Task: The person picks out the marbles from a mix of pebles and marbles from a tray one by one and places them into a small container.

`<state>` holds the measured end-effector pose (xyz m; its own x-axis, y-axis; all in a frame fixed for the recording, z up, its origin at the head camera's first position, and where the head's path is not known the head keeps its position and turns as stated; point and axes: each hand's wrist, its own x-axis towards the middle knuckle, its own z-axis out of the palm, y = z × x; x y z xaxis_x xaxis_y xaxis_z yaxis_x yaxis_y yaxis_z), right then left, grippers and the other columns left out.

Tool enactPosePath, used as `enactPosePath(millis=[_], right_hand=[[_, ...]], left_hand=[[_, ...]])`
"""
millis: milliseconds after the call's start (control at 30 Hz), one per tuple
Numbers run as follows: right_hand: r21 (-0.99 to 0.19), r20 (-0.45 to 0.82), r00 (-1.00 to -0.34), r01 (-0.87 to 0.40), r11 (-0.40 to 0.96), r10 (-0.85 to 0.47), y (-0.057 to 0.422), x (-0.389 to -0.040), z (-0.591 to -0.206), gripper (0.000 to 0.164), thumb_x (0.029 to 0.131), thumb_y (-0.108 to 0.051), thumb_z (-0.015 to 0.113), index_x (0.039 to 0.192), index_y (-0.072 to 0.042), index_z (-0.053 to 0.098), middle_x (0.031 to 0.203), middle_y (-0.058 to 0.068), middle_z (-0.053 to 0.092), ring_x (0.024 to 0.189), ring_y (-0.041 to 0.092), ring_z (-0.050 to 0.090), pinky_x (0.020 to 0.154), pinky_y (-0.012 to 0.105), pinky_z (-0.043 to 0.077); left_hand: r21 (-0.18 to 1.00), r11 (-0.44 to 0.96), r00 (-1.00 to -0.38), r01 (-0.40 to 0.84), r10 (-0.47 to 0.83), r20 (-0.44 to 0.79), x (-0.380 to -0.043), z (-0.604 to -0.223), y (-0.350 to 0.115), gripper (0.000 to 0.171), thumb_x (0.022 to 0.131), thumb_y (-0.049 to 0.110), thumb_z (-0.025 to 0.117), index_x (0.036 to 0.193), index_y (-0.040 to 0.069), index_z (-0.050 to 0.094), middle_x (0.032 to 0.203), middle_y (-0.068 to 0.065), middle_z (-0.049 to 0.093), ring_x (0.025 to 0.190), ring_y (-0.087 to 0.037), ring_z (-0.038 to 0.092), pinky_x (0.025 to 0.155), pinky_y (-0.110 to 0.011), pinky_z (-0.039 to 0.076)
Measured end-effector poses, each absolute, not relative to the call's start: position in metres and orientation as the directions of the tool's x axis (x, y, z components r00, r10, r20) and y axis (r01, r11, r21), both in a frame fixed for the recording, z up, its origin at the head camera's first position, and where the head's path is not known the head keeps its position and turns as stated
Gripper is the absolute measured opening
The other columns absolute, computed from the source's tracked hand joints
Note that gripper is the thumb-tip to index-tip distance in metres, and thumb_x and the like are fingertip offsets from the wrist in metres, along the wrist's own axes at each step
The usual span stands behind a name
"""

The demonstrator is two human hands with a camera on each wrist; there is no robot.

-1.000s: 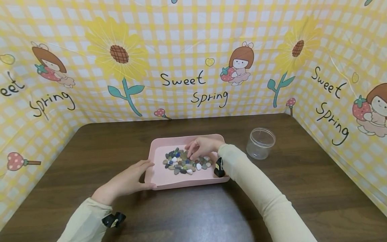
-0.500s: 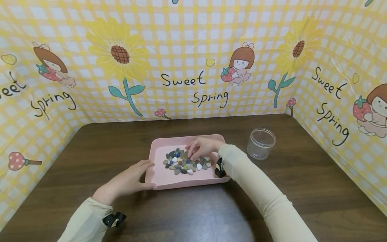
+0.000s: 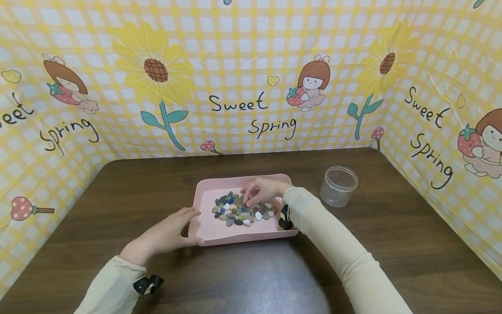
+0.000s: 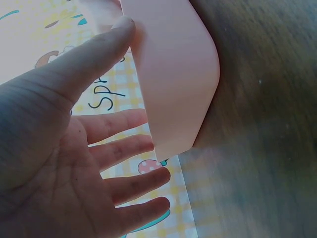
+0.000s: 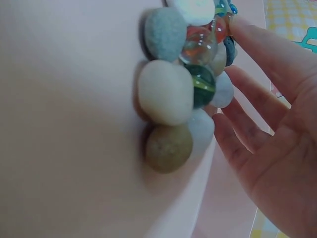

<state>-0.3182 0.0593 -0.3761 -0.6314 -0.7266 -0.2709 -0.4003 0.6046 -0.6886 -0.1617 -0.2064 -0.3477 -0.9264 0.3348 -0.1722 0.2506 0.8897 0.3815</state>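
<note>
A pink tray (image 3: 209,233) lies on the table, with pebbles and glass marbles (image 3: 235,213) spread over its middle. My left hand (image 3: 166,231) touches the tray's left end, its thumb on the near corner and fingers along the side. In the left wrist view those fingers (image 4: 133,186) are fairly straight against the pink wall (image 4: 178,74). My right hand (image 3: 264,189) reaches down into the pile, thumb and forefinger bent close together at the stones. In the right wrist view the thumb (image 5: 267,54) meets the marbles; whether anything is pinched is hidden. A green marble (image 5: 202,87) shows nearby.
A clear, lidless-looking round jar (image 3: 338,187) stands to the right of the tray. Yellow checked cloth (image 3: 235,52) walls the back and both sides of the dark wooden table (image 3: 149,179). Each wrist carries a small black device.
</note>
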Motion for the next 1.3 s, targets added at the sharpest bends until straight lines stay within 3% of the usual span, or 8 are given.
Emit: enactPosePath(millis=[267,533,1300], right_hand=[[-0.692,-0.235,-0.631,-0.425,0.583,-0.739,0.062,-0.317,-0.37,0.006,0.086,-0.015,0.067,0.09,-0.014,0.072,0.142,0.005,0.047,0.133,0.023,0.042,0.109,0.036,0.036],[-0.708,-0.152,-0.595,-0.492,0.507,-0.789,0.065,-0.32,-0.364,0.012,0.086,-0.014,0.067,0.096,-0.009,0.072,0.142,0.01,0.048,0.134,0.024,0.042,0.109,0.043,0.035],[-0.73,-0.088,-0.605,-0.501,0.465,-0.791,0.07,-0.317,-0.34,0.011,0.088,-0.019,0.065,0.095,-0.014,0.072,0.141,0.008,0.049,0.133,0.021,0.043,0.11,0.045,0.035]], left_hand=[[0.374,0.893,-0.926,0.249,0.333,-0.178,-0.162,-0.349,-0.206,0.088,0.073,0.054,0.071,0.137,0.0,0.042,0.144,-0.026,0.037,0.13,-0.045,0.038,0.103,-0.059,0.034],[0.379,0.889,-0.925,0.257,0.339,-0.169,-0.162,-0.349,-0.207,0.087,0.074,0.053,0.071,0.136,-0.001,0.043,0.143,-0.027,0.037,0.13,-0.045,0.039,0.103,-0.058,0.034],[0.372,0.887,-0.926,0.273,0.347,-0.149,-0.162,-0.35,-0.208,0.088,0.073,0.055,0.072,0.136,0.0,0.044,0.142,-0.027,0.039,0.129,-0.044,0.04,0.103,-0.058,0.035]])
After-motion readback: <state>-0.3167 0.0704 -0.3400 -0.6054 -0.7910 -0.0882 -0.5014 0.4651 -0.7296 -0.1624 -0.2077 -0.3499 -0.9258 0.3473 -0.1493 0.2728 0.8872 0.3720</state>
